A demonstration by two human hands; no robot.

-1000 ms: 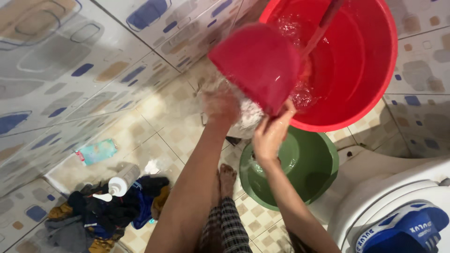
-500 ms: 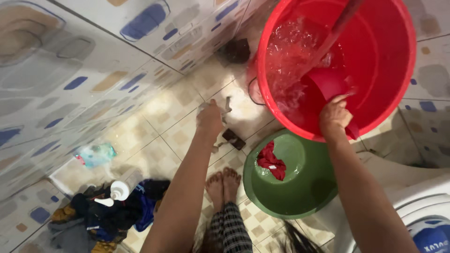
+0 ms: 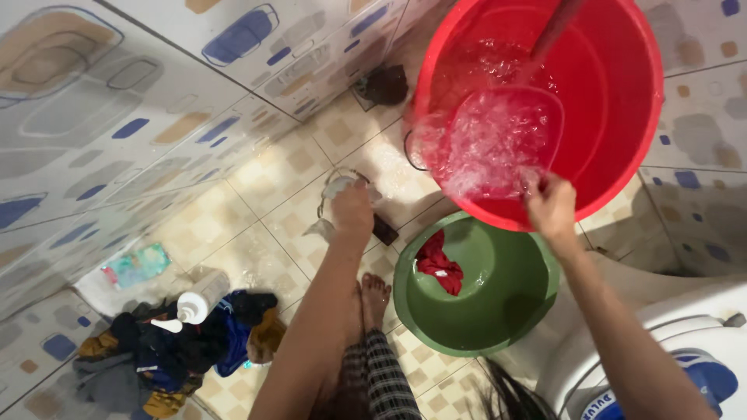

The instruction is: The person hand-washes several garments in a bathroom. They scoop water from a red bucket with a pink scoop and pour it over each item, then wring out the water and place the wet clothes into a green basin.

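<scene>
A person's checked trouser leg (image 3: 379,377) and bare foot (image 3: 377,294) show at the bottom of a tiled bathroom floor (image 3: 257,187), seen from above. Just right of the foot stands a green basin (image 3: 498,311), the landmark here, with a crumpled red cloth (image 3: 437,264) lying inside against its left wall. Well left of the basin, a heap of dark clothes (image 3: 175,350) lies on the floor with a white pump bottle (image 3: 198,299) resting on top; a small teal packet (image 3: 136,264) lies beyond the heap, near the patterned wall. Right of the basin is a white toilet (image 3: 685,327), with part of a blue slipper (image 3: 704,381) on it.

The left hand (image 3: 350,211) is stretched out over the floor just left of the basin, fingers curled around a small pale wet thing (image 3: 336,189) (too blurred to name), so the hand is closed on it. The right hand (image 3: 551,206) is above the basin's far rim, clenched on the edge of a red plastic scoop (image 3: 498,140) that is full of splashing water.

The scoop sits at the mouth of a large red bucket (image 3: 615,101), which stands just beyond the basin and touches its rim. Water spills from the scoop's left side. A dark drain (image 3: 385,84) lies on the floor left of the bucket, by the wall.
</scene>
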